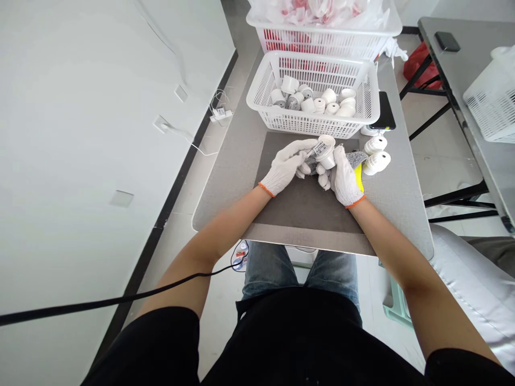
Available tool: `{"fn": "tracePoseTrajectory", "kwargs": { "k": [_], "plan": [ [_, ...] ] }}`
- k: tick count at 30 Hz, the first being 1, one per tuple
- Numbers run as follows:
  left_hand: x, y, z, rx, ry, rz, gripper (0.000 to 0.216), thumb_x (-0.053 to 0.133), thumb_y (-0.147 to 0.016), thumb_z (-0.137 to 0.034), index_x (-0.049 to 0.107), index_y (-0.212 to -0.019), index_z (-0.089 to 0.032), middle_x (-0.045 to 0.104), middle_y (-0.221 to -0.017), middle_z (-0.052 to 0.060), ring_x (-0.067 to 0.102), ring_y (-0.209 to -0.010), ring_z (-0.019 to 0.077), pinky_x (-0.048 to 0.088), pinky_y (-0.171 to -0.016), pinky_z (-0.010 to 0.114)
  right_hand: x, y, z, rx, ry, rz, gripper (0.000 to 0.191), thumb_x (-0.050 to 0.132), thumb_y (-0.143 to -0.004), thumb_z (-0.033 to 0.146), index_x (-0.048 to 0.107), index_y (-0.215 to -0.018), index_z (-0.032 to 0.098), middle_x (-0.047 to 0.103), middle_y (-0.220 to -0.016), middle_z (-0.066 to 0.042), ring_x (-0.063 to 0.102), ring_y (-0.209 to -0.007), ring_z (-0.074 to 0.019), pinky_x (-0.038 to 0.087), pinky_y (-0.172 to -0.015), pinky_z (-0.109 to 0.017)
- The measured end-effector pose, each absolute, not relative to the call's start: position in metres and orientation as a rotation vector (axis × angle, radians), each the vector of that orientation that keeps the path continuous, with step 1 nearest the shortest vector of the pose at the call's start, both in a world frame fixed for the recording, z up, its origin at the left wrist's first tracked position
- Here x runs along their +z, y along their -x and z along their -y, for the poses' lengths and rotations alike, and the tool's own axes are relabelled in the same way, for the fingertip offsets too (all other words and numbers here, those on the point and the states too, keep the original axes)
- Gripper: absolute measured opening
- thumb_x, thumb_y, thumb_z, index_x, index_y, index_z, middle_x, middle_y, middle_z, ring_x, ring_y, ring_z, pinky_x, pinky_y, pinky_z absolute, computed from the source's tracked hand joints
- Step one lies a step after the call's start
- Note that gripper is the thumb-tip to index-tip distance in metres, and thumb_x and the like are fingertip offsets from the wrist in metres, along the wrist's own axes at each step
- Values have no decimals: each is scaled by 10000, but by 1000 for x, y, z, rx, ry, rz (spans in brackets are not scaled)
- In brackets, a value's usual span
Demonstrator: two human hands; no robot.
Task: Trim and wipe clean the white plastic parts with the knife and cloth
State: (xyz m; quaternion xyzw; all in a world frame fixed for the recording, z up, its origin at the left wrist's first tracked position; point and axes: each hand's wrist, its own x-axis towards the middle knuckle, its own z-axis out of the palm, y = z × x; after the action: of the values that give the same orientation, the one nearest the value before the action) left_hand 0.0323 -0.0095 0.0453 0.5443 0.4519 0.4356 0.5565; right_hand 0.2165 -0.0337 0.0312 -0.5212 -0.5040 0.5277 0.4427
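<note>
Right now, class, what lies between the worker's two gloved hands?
In the head view, a white cup-shaped piece lies between the gloved left hand and the gloved right hand, with grey speckled material also showing there.

Left hand (284, 166) near right hand (345, 176), fingers (323, 180) bent

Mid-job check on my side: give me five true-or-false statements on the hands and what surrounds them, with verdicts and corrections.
1. The left hand and right hand both wear gloves. True.
2. The glove edges are blue. False: the edges are orange.
3. A cup-like white piece is between the hands. True.
4. The nearest basket holds only red bags. False: this basket holds white and grey parts.
5. A dark mat lies under the hands. True.
</note>
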Motion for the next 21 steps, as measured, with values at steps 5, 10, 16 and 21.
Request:
{"fn": "tracePoseTrajectory", "kwargs": {
  "k": [5,10,16,21],
  "plan": [
    [44,-34,9,1066,-1312,-1096,308,705,-1097,-376,796,-1352,-228,756,-746,-16,726,-672,120,582,-579,192,24,-217,30,1279,1256,1209,923,297,-948,1135,620,-1061,278,625,-742,-42,568,-568,-196,434,-466,-335],
    [42,-36,8,1098,-1256,-1142,285,604,-1156,-453,745,-1037,-236,749,-851,-9,640,-601,77,529,-524,182,32,-215,30,1247,1245,1193,999,220,-913,1163,632,-1112,275,675,-802,-40,528,-514,-163,390,-416,-305],
    [42,-39,8,1006,-1260,-1149,504,567,-1171,-601,672,-843,-233,593,-677,-28,534,-495,80,463,-455,202,34,-215,31,1277,1132,1138,926,292,-985,1104,653,-1067,256,709,-824,-36,507,-463,-124,373,-381,-278],
    [48,-42,8,1006,-1206,-1242,547,507,-1191,-630,660,-854,-228,609,-689,-19,533,-498,83,461,-452,200,35,-214,32,1305,1180,1114,937,299,-977,1111,652,-1052,247,677,-769,-20,520,-463,-125,369,-370,-267]
  ]
}}
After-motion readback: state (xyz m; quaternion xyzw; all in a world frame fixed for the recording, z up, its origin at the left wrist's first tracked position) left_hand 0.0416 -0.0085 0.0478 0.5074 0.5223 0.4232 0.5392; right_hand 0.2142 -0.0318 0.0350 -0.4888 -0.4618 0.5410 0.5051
